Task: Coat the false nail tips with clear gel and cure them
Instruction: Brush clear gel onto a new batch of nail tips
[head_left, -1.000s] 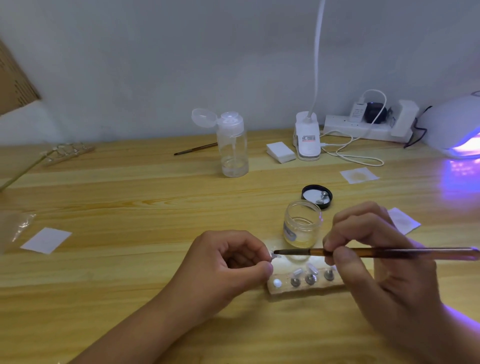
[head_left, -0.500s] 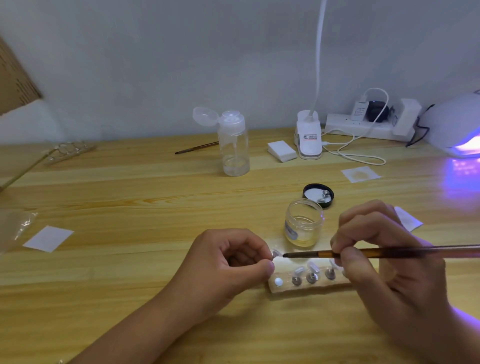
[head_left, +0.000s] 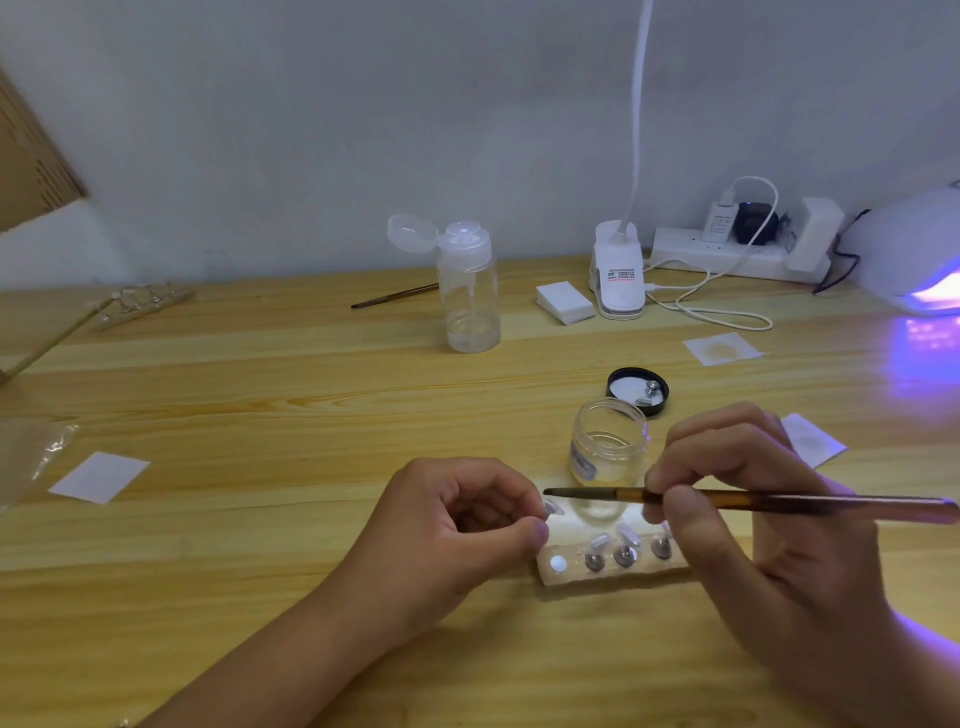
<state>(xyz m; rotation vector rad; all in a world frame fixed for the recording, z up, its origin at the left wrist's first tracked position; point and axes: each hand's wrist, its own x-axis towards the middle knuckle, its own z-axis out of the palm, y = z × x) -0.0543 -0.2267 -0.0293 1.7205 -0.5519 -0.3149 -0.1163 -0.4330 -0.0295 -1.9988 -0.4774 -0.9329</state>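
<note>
1. Two bare hands work low over a pale, grained wooden table (head_left: 260, 395).
2. The left hand (head_left: 457, 525) has its fingers curled inward. Thumb and forefinger pinch the base of a small, glossy, almond-shaped nail tip (head_left: 554, 507) that pokes out to the right of the fingertips. Whatever it is mounted on is hidden.
3. The right hand (head_left: 769, 545) pinches a slim amber-brown brush (head_left: 779, 503) between the thumb and bent fingers. The smooth handle runs off to the right, and the dark, pointed bristles sit just above the held tip. I cannot tell whether they touch it.
4. A pale, rough-edged holder strip (head_left: 566, 576) lies flat between the hands. It carries one white round dot at its left end, then dull metal studs (head_left: 595, 561) with clear tips tilted on them. Its right end is hidden behind the right hand.
5. Just behind the strip stands a squat, transparent gel jar (head_left: 608, 449), open at the top. Behind it a round black lid (head_left: 638, 391) lies upside down, with a white liner and small metal bits inside.
6. At the far right a white domed curing lamp (head_left: 919, 254) glows violet, tinting the wood purple.
7. Further back are a clear cylindrical pump bottle (head_left: 470, 291) with its flip cap open and a stack of white square pads (head_left: 565, 303).
</note>
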